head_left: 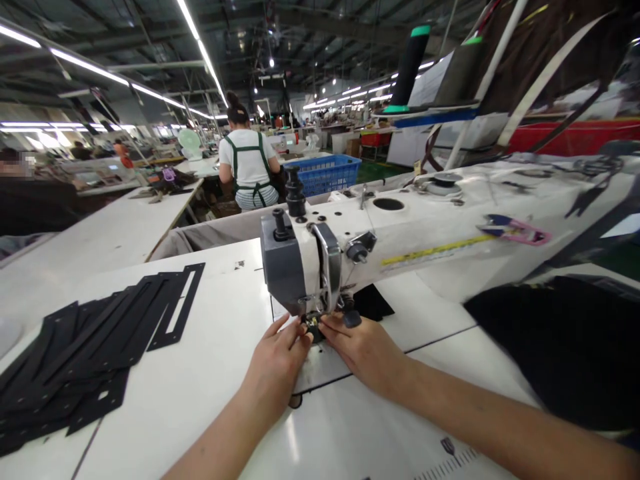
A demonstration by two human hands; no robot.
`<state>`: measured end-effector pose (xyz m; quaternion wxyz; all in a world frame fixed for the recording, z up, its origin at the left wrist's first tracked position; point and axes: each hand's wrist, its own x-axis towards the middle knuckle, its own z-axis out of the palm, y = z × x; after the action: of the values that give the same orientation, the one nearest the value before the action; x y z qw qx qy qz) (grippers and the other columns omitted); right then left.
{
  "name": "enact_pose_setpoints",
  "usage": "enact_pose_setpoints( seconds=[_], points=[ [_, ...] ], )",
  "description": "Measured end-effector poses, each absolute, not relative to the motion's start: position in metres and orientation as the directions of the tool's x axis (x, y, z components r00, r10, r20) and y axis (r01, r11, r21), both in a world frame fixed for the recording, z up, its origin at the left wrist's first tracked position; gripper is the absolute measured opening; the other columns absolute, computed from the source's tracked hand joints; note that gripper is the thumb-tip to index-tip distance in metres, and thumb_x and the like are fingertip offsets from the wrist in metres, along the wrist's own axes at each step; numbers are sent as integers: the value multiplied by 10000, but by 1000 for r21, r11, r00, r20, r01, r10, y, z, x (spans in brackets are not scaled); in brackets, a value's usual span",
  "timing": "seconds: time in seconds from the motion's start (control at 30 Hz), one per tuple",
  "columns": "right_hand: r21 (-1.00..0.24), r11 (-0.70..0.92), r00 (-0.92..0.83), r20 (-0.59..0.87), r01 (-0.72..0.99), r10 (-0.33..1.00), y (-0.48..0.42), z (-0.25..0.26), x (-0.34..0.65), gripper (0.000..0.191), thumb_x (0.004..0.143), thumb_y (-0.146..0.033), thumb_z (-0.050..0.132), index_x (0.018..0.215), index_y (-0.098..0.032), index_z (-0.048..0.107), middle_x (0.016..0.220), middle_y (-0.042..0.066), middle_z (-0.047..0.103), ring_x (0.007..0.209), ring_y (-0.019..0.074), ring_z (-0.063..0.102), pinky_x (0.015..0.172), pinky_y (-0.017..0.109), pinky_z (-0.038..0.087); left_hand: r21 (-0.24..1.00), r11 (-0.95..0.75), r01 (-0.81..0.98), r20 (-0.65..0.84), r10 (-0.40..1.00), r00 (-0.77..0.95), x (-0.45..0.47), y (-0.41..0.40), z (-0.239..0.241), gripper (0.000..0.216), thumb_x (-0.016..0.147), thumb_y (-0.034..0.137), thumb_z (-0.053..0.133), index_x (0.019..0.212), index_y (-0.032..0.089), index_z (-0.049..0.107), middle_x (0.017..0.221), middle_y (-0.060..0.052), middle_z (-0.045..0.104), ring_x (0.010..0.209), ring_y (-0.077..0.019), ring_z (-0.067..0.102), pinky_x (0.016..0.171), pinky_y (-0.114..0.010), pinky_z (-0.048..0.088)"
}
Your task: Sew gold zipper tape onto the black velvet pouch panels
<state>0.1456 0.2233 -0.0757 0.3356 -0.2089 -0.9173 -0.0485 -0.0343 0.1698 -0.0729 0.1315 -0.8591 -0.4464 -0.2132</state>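
A white sewing machine (325, 267) stands in front of me, its presser foot low over the bed. My left hand (277, 360) is at the left of the foot, its fingers bent and closed on the edge of a small dark fabric piece (316, 332). From the right, my right hand (367, 350) grips the same piece, fingertips close together beside the foot. Most of the piece is hidden by the fingers and the foot. Black material (374, 303) also shows behind my right hand; whether it is the same piece, I cannot tell.
Overlapping black cut pieces with slots and holes (95, 353) lie at the left. Black fabric (565, 340) lies at the right. Pink-handled snips (520, 231) and a yellow tape (435, 250) are on the machine arm. Beyond are a blue basket (325, 175) and a co-worker (249, 163).
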Motion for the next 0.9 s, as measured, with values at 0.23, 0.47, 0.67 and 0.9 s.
enact_pose_setpoints(
  seconds=[0.23, 0.47, 0.67, 0.9],
  points=[
    [-44, 903, -717, 592, 427, 367, 227, -77, 147, 183, 840, -61, 455, 884, -110, 626, 946, 108, 668, 842, 195, 635, 758, 309, 536, -24, -562, 826, 555, 680, 479, -32, 176, -74, 159, 865, 111, 429, 879, 132, 586, 841, -63, 617, 844, -171, 598, 884, -373, 471],
    [-77, 907, -713, 592, 415, 376, 229, -76, 145, 154, 803, -40, 505, 878, -87, 631, 937, 122, 669, 845, 224, 636, 743, 331, 541, 6, -550, 835, 526, 712, 465, -32, 177, -71, 144, 872, 140, 446, 845, 137, 588, 824, -53, 623, 811, -165, 599, 841, -350, 487],
    [-96, 904, -716, 578, 417, 392, 229, -76, 146, 153, 813, -54, 500, 889, -102, 623, 939, 115, 667, 846, 210, 635, 750, 316, 534, 19, -547, 837, 520, 720, 459, -32, 176, -69, 139, 860, 110, 451, 848, 123, 589, 861, -72, 631, 835, -180, 597, 848, -351, 482],
    [-87, 889, -721, 552, 450, 419, 229, -77, 144, 150, 799, -57, 518, 892, -108, 623, 918, 105, 673, 856, 217, 633, 755, 322, 532, 7, -533, 846, 535, 717, 447, -32, 177, -70, 139, 853, 113, 467, 827, 124, 603, 862, -71, 642, 818, -187, 593, 809, -344, 503]
  ],
)
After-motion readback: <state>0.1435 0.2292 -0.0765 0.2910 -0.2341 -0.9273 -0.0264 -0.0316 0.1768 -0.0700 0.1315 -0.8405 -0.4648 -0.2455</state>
